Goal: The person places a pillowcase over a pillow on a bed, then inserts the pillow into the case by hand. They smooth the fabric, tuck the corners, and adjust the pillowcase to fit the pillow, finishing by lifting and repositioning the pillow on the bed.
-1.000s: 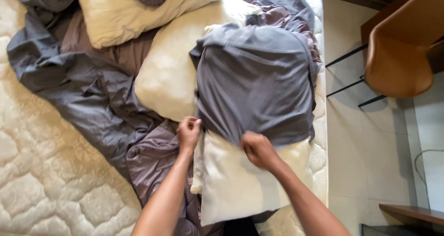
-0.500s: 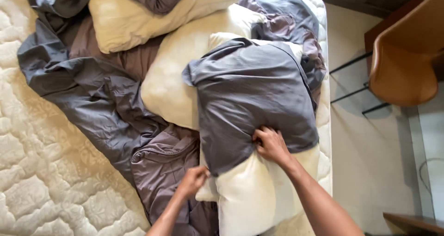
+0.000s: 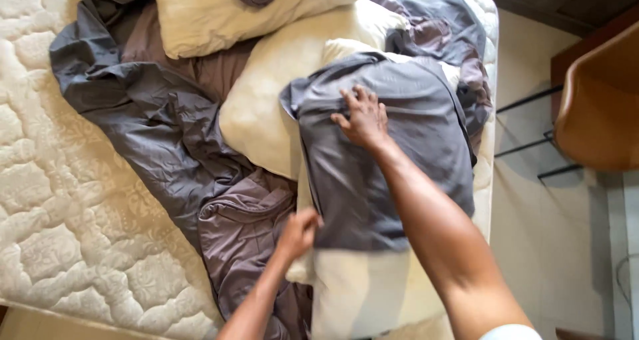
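Observation:
A cream pillow [image 3: 363, 290] lies on the bed, its far part covered by a grey pillowcase [image 3: 426, 153]. My right hand [image 3: 361, 119] rests flat on top of the pillowcase, fingers spread, near its far end. My left hand [image 3: 297, 233] pinches the open edge of the pillowcase at the pillow's left side. The near end of the pillow sticks out bare below the grey fabric.
Two more bare cream pillows [image 3: 259, 113] [image 3: 213, 13] lie behind. Crumpled grey sheets [image 3: 153, 133] spread over the quilted white mattress [image 3: 60, 233]. Right of the bed are pale floor and an orange chair [image 3: 599, 107] with black metal legs.
My right hand moved from the pillowcase's open edge up onto its top. My left hand came back to grip the edge at the left. The view shifted slightly.

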